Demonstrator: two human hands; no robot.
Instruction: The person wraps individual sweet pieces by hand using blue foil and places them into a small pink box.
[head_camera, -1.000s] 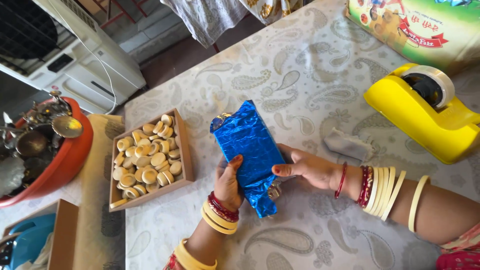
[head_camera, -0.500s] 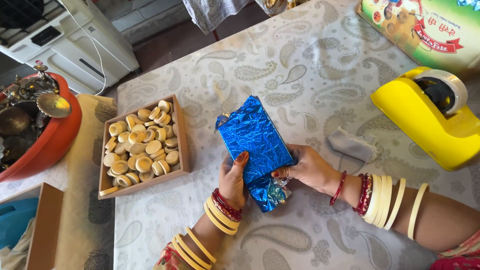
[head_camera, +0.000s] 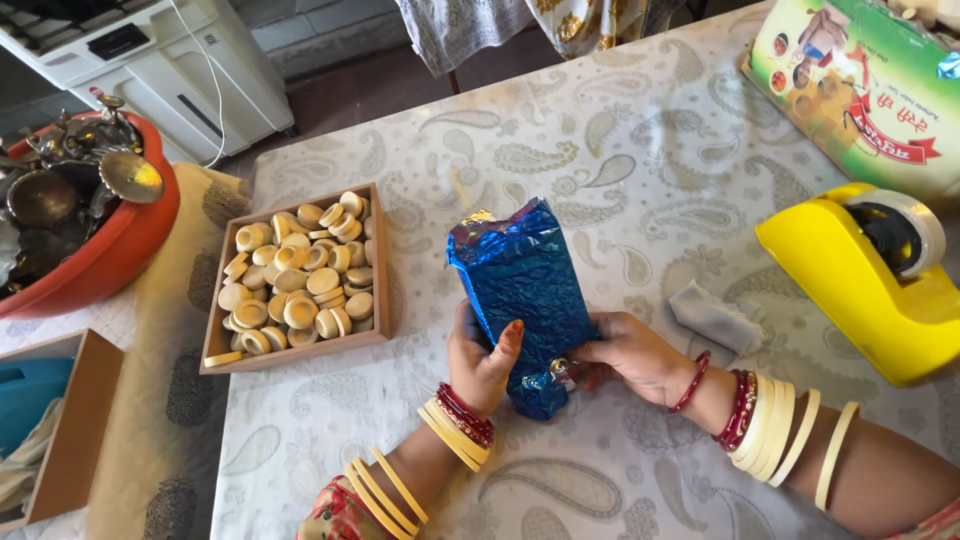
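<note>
A box wrapped in shiny blue foil (head_camera: 523, 285) lies on the paisley tablecloth in front of me. My left hand (head_camera: 480, 362) grips its near left side, thumb on top. On the near right, the fingers of my right hand (head_camera: 632, 358) pinch the crumpled foil at the box's near end. Both wrists carry red and cream bangles. The far end of the foil is loosely folded, with a bit of gold showing.
A wooden tray (head_camera: 292, 352) of several round cream discs sits to the left. A yellow tape dispenser (head_camera: 865, 282) stands at right, a small white scrap (head_camera: 715, 318) beside it. A printed carton (head_camera: 860, 90) lies far right, a red bowl (head_camera: 110, 250) of metal items far left.
The view has shifted, so the tray and dispenser sit further right. My hands keep hold of the blue box, which now lies a little more upright in the view.
</note>
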